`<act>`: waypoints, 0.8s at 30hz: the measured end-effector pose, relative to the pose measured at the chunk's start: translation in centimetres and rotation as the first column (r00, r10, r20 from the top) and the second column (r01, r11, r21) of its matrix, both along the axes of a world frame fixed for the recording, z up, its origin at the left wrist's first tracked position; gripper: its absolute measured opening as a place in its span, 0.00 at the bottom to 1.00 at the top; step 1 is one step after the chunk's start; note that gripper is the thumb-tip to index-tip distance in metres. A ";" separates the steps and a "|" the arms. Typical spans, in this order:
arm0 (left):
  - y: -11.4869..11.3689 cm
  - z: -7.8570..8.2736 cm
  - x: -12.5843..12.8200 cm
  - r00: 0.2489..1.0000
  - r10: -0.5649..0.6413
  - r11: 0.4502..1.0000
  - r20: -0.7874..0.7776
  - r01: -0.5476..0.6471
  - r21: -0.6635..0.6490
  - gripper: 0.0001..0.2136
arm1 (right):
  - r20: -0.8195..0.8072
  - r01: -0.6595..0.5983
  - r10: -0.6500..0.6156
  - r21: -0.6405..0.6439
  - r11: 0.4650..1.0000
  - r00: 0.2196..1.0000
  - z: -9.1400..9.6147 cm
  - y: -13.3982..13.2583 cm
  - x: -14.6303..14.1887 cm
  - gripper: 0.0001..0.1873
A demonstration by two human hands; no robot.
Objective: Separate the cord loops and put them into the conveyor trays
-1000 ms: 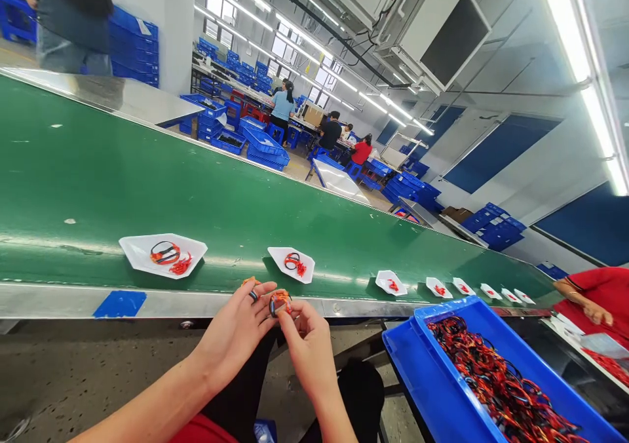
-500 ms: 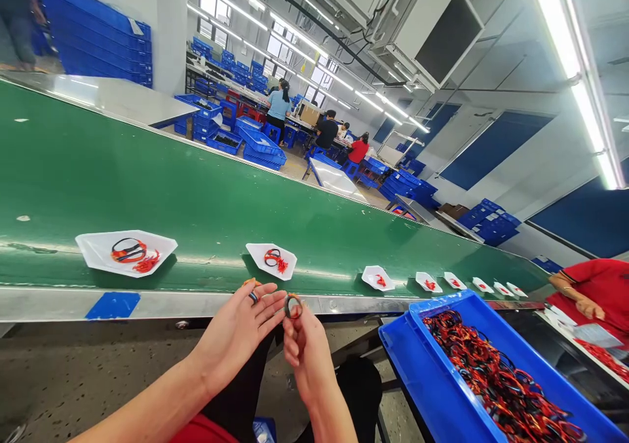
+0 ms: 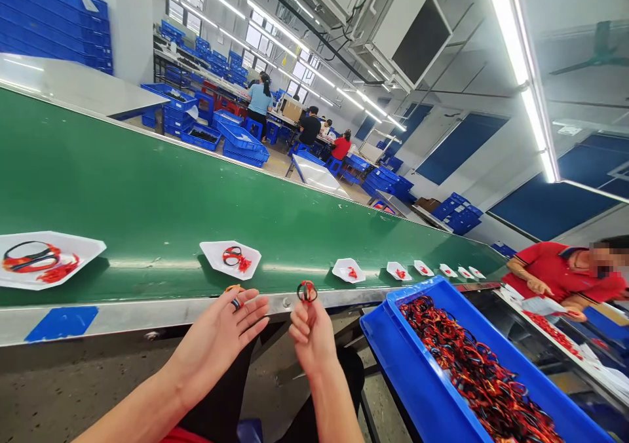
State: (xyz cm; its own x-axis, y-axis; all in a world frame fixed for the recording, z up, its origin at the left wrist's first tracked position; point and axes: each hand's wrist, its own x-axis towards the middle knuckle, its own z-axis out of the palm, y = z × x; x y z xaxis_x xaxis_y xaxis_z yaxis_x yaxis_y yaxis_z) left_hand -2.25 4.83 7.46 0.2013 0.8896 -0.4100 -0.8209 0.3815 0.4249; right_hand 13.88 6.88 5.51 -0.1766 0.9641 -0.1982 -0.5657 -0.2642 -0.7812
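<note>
My right hand point(image 3: 314, 335) pinches a small coiled wire loop point(image 3: 307, 291), black with red-orange parts, upright between thumb and fingertips. To its left, my left hand point(image 3: 223, 325) is turned palm up with several fingers stretched out. Another wire loop point(image 3: 236, 303), dark with an orange part, sits at its thumb and index finger, partly hidden. Just beyond the left hand, a white tray point(image 3: 209, 253) on the green conveyor belt point(image 3: 162, 187) carries a wire loop point(image 3: 230, 256) and small red pieces point(image 3: 244, 263). The hands are apart, over the belt's near edge.
A blue bin point(image 3: 437, 377) full of red and black wire loops stands at the right. Another white tray point(image 3: 91, 245) lies far left; several smaller trays line the belt rightward. A co-worker in red point(image 3: 545, 272) sits at the far right. A metal rail point(image 3: 132, 308) edges the belt.
My right hand has drawn away from my left hand, raising its wire loop. The view has turned rightward, and the trays appear farther left.
</note>
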 end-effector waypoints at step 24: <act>-2.4 -2.3 4.9 0.912 -0.410 0.903 0.021 0.409 -0.134 0.08 | 0.915 0.005 -0.333 0.343 0.939 -0.226 12.0 -8.7 17.9 0.18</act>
State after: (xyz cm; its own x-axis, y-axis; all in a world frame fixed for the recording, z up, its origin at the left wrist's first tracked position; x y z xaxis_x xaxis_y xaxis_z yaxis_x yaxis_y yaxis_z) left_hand 2.69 2.40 5.19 0.5323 0.6672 -0.5211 -0.5774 0.7362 0.3529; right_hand 31.77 -1.79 17.56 0.2374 0.9483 0.2107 0.8875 -0.1235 -0.4440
